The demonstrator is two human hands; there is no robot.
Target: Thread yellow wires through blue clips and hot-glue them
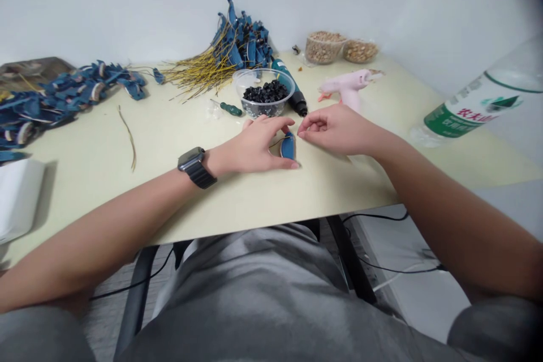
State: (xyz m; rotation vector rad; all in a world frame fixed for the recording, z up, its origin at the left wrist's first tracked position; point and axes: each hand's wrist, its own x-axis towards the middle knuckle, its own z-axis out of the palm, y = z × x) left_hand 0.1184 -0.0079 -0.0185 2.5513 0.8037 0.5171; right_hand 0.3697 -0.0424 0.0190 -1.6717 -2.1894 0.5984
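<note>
My left hand (258,147), with a dark watch on its wrist, holds a small blue piece (287,147) between thumb and fingers, just above the table. A thin wire runs from the piece toward the palm. Right beside it, my right hand (324,129) has its thumb and fingertips pinched together; anything between them is too small to make out. Behind the hands stands a clear bowl (265,112) of small black parts.
Blue pieces with yellow wires (241,45) are heaped at the back, more blue pieces (63,93) at left. A green screwdriver (231,108), dark green tool (292,87), pink glue gun (348,83), nut-like bits (324,48), large bottle (470,102) and white box (19,198) surround the hands.
</note>
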